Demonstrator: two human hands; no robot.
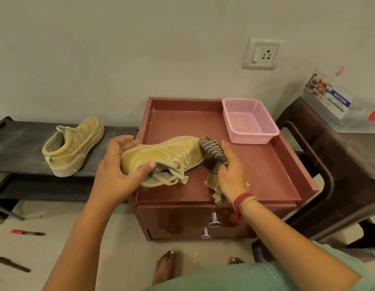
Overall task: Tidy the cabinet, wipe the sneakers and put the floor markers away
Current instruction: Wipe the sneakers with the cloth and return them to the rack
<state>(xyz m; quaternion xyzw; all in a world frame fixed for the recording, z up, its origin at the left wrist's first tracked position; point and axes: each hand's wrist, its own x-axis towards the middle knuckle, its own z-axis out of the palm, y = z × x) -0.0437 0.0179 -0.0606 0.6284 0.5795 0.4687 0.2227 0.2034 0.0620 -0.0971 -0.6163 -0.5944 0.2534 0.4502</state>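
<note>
- We see the centre sneaker (161, 156) and the nine o'clock sneaker (74, 147) in mustard tan.
- Our cloth (213, 153) is grey with dark wavy stripes.
- We see a maroon cabinet (256, 171).
- At one o'clock we see a pink lattice basket (251, 139).
- At eight o'clock we see a red marker (28, 232).

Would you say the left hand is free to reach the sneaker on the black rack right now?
Probably not yet: the left hand grips the other sneaker. Nothing lies between it and the rack sneaker, so once it lets go, the way looks open.

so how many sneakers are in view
2. One sneaker stands on the black rack at left; the other sneaker lies tipped on the cabinet top, gripped by the left hand. The rack's lower shelf is partly hidden.
</note>
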